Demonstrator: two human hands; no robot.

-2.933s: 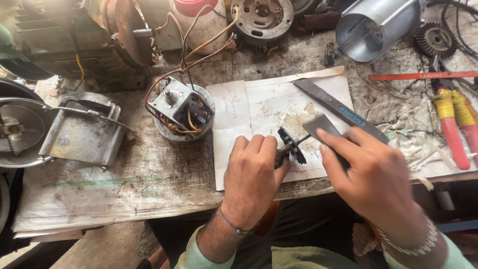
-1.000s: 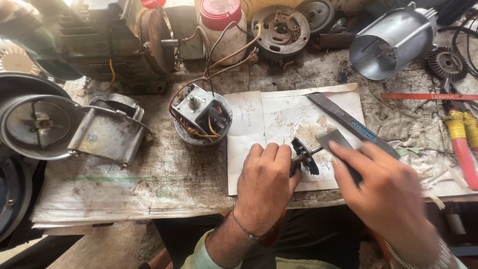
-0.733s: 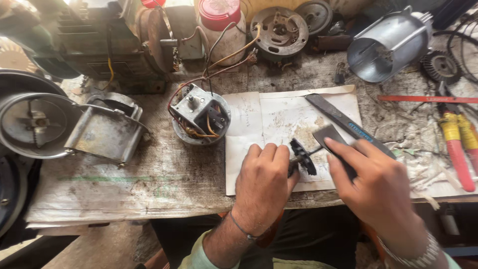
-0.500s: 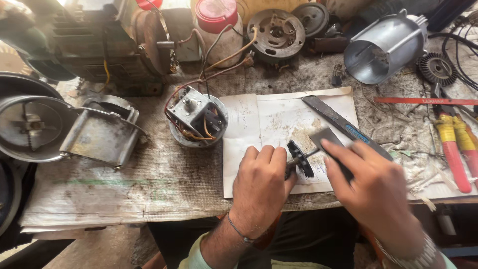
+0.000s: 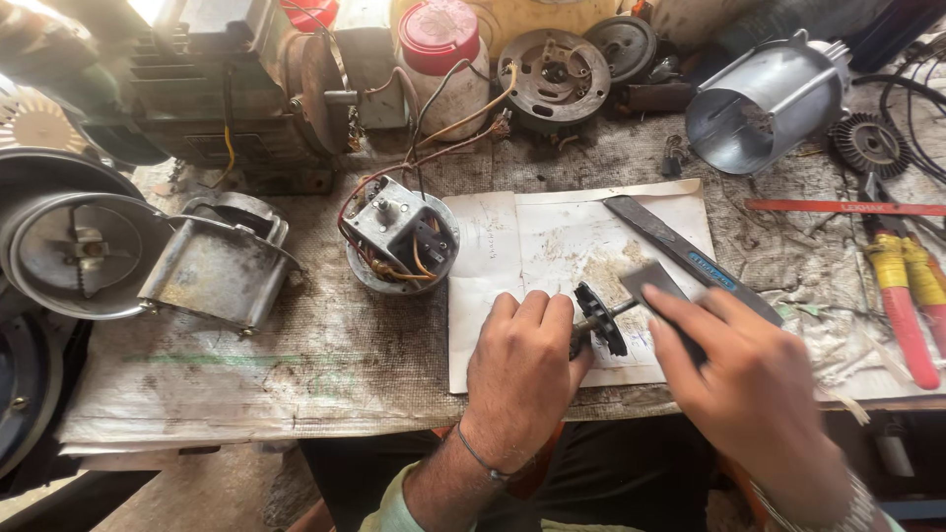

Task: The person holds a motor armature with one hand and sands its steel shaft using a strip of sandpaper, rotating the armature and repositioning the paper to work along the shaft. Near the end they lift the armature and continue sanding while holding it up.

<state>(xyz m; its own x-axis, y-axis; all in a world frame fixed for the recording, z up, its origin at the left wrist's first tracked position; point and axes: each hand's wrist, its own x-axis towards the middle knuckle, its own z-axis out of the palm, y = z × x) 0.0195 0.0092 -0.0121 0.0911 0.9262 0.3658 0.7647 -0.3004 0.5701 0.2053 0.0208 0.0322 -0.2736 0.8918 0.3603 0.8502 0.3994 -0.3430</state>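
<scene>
My left hand [image 5: 519, 372] is closed around a small motor rotor with a black fan disc [image 5: 599, 319] and a thin shaft sticking out to the right. A grey strip of abrasive paper [image 5: 652, 287] is pinched in my right hand [image 5: 744, 384], and its end rests against the rotor's shaft. Both hands work over a stained white paper sheet [image 5: 552, 246] near the bench's front edge. Most of the rotor is hidden under my left fingers.
A flat metal file [image 5: 680, 251] lies on the paper. A wired motor stator [image 5: 399, 236] sits left of it, a metal housing [image 5: 222, 261] further left. A steel cylinder casing [image 5: 754, 103], red-yellow pliers [image 5: 902, 296] and a jar [image 5: 448, 59] crowd the back and right.
My right hand keeps shifting the abrasive strip back and forth along the shaft, while my left hand stays clamped on the rotor. The camera view has drifted slightly.
</scene>
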